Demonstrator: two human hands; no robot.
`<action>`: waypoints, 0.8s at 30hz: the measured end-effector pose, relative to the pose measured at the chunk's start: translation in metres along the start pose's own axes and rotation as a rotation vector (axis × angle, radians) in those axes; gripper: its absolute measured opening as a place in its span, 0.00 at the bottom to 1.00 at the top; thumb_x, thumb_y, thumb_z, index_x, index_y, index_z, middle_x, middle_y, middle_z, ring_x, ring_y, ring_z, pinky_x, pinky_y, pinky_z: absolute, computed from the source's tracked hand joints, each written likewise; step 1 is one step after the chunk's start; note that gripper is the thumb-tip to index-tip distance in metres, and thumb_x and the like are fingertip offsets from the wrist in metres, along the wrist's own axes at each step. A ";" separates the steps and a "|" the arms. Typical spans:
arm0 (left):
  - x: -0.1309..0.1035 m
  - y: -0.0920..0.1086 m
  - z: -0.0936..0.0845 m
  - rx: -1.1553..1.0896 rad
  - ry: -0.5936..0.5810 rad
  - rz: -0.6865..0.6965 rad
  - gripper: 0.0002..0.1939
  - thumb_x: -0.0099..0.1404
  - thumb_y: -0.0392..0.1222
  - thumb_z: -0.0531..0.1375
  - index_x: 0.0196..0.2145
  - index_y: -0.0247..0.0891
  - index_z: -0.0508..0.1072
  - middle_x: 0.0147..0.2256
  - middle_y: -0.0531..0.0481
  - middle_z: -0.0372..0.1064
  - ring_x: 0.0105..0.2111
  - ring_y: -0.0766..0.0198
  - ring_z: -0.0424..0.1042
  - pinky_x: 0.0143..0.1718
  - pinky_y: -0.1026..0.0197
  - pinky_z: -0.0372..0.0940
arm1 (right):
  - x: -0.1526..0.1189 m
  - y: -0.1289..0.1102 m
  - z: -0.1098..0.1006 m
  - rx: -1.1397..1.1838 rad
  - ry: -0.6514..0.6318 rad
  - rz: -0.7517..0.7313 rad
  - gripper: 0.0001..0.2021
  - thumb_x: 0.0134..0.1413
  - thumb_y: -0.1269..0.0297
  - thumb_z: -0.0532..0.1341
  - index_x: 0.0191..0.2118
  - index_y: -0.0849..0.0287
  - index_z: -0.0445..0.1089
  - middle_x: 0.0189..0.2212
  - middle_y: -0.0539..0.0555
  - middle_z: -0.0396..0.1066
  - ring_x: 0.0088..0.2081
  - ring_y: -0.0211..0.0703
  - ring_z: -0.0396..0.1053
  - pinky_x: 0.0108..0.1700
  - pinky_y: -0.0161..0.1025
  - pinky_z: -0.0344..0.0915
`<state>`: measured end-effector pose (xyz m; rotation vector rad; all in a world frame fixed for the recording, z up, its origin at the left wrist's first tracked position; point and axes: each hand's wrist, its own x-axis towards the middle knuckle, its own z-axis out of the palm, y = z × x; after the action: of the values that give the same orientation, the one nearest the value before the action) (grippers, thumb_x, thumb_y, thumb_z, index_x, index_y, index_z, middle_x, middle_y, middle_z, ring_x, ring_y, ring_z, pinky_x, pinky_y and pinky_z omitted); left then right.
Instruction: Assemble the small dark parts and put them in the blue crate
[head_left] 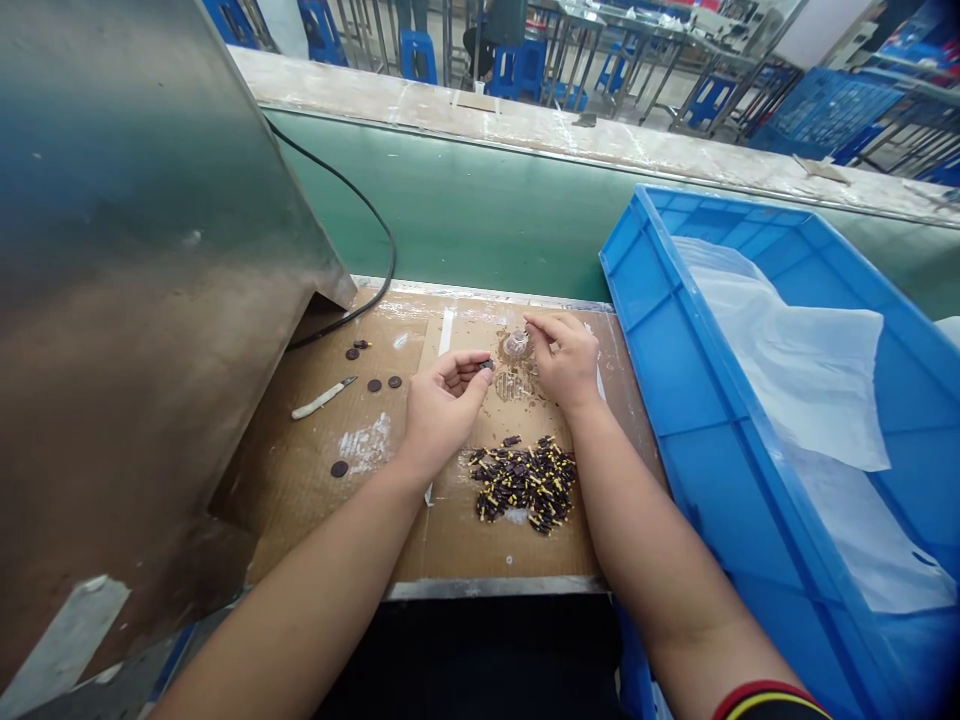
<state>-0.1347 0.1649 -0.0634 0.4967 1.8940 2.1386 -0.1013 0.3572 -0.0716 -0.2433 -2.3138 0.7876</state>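
Observation:
My left hand [448,398] is closed, pinching a small dark disc [487,365] between thumb and fingertips above the cardboard. To its right, my right hand [564,355] has its thumb and index finger bent close together beside a small clear cup [516,343]. Whether those fingertips hold anything is too small to make out. Brown crumbs surround the cup. Nearer to me lies a pile of small dark parts with yellow ends [525,480]. Several loose dark discs, one of them a disc [340,468] near the left, rest on the cardboard.
A white-handled knife [324,398] lies at the left. A large metal housing [150,250] stands on the left, with a black cable [375,225] behind it. On the right is a blue crate [645,330] holding white sheets [795,370]. A green wall [480,210] runs along the back.

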 end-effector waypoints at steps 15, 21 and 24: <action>-0.001 0.000 -0.002 -0.050 -0.026 0.001 0.16 0.62 0.41 0.68 0.47 0.35 0.79 0.39 0.41 0.78 0.37 0.62 0.78 0.42 0.61 0.75 | -0.004 -0.005 -0.015 0.073 0.093 0.159 0.10 0.64 0.61 0.58 0.43 0.56 0.77 0.42 0.58 0.77 0.43 0.50 0.73 0.48 0.50 0.71; -0.002 0.000 -0.001 -0.076 -0.028 -0.005 0.17 0.62 0.41 0.68 0.48 0.34 0.77 0.39 0.41 0.78 0.37 0.62 0.79 0.44 0.62 0.76 | -0.034 -0.050 -0.031 0.677 -0.048 0.424 0.11 0.62 0.54 0.61 0.44 0.54 0.72 0.40 0.54 0.74 0.40 0.44 0.76 0.41 0.44 0.78; -0.003 0.000 0.000 -0.078 -0.007 0.004 0.19 0.61 0.41 0.69 0.50 0.33 0.76 0.41 0.40 0.78 0.38 0.62 0.79 0.45 0.61 0.76 | -0.044 -0.065 -0.026 0.833 -0.145 0.479 0.12 0.60 0.52 0.64 0.42 0.54 0.72 0.40 0.53 0.74 0.40 0.43 0.77 0.42 0.43 0.79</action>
<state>-0.1321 0.1642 -0.0636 0.4920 1.7987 2.2006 -0.0488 0.3011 -0.0404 -0.3662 -1.8571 1.9710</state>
